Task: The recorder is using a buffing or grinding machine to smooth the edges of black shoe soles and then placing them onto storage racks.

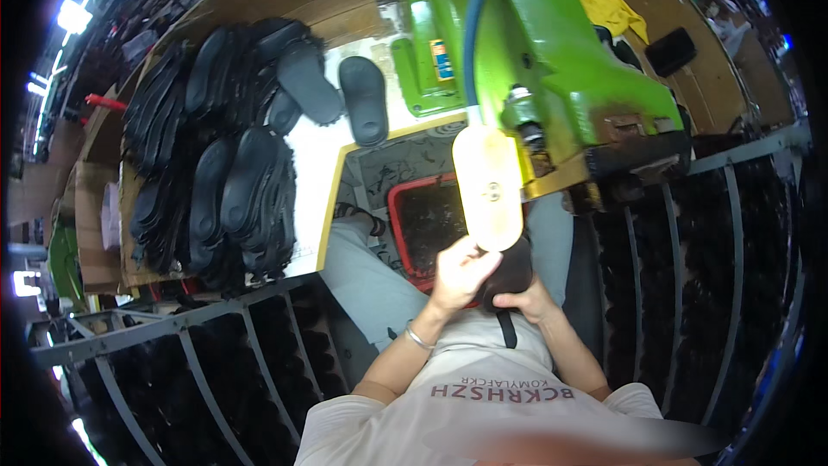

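Note:
A dark shoe sole [511, 274] is between my two hands, low in front of my apron; the lit lamp covers its far end. My left hand [461, 276] is closed at its left edge, with the fingertips close under the lamp; whether they touch it I cannot tell. Around the near right end of the sole, my right hand [530, 300] is closed, its thumb lying across the surface. The oval, bright yellowish lamp [489, 190] hangs on a blue-grey flexible neck [473, 30] just beyond the hands.
A green machine [569, 60] stands ahead to the right. Piles of dark soles [250, 190] fill the left of the white tabletop [312, 207], with a single sole [363, 99] beside them. Below is a red bin [397, 233] with dark scraps. Metal racks [185, 341] flank me.

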The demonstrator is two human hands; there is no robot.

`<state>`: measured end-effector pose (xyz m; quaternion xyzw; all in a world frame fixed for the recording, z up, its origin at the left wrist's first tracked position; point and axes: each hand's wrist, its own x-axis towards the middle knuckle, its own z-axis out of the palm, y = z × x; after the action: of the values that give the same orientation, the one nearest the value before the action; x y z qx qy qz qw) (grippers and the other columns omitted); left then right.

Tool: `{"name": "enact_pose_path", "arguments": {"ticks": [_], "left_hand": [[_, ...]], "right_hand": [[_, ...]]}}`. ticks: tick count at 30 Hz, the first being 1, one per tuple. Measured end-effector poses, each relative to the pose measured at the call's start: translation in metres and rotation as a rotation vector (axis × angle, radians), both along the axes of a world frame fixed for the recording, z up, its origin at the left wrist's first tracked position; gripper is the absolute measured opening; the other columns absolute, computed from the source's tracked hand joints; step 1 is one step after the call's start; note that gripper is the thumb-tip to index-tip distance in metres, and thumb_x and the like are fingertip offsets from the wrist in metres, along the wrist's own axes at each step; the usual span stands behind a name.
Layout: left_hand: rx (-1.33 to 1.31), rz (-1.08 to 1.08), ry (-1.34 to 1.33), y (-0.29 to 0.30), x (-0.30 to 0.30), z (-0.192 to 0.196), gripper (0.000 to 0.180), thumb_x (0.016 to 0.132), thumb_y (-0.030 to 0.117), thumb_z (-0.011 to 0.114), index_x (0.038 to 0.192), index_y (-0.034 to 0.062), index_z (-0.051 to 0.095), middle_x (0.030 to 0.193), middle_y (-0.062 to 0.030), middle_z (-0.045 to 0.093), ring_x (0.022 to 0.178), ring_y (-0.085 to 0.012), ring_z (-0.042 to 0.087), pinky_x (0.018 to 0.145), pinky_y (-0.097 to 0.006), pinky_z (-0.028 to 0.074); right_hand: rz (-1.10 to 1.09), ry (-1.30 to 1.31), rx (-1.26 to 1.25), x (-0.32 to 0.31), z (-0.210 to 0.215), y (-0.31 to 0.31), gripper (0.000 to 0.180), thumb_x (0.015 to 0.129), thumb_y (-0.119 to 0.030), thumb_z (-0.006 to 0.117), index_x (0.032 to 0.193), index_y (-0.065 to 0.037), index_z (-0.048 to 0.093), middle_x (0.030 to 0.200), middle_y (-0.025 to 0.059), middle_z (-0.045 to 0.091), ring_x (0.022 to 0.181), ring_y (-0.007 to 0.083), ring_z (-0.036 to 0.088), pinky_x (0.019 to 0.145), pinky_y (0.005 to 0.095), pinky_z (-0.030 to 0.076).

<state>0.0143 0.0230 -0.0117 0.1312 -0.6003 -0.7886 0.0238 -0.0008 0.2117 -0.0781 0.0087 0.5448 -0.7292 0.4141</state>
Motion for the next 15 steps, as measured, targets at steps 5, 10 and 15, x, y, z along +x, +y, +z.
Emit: {"name": "enact_pose_path", "arguments": {"ticks": [5,10,15], "left_hand": [[-0.492,0.055,0.245,0.033,-0.042,0.004,0.020,0.077,0.008,0.073,0.065,0.0015,0.058,0.056,0.0034,0.049,0.051,-0.0030,0.039,0.045,-0.022,0.031],[-0.747,0.339,0.264,0.023,-0.053,-0.008,0.036,0.077,0.005,0.073,0.054,0.0050,0.044,0.052,0.0046,0.037,0.050,-0.0029,0.029,0.043,-0.024,0.025],[-0.486,0.354,0.193,0.019,-0.030,-0.031,0.015,0.079,-0.002,0.068,0.070,0.0025,0.057,0.063,0.0052,0.049,0.056,-0.0014,0.038,0.050,-0.018,0.031]], "right_hand": [[-0.197,-0.072,-0.226,0.019,-0.001,-0.007,0.068,0.067,0.009,0.074,0.128,-0.002,0.045,0.124,0.0066,0.051,0.112,0.0194,0.051,0.096,0.0327,0.043],[-0.285,-0.103,-0.328,0.010,0.009,-0.014,0.064,0.069,0.012,0.068,0.128,0.000,0.046,0.121,0.0087,0.054,0.109,0.0190,0.053,0.094,0.0323,0.043],[-0.480,0.058,-0.197,-0.005,0.028,0.032,0.054,0.068,0.006,0.065,0.120,0.008,0.051,0.115,0.0147,0.059,0.107,0.0221,0.057,0.097,0.0335,0.042]]}}
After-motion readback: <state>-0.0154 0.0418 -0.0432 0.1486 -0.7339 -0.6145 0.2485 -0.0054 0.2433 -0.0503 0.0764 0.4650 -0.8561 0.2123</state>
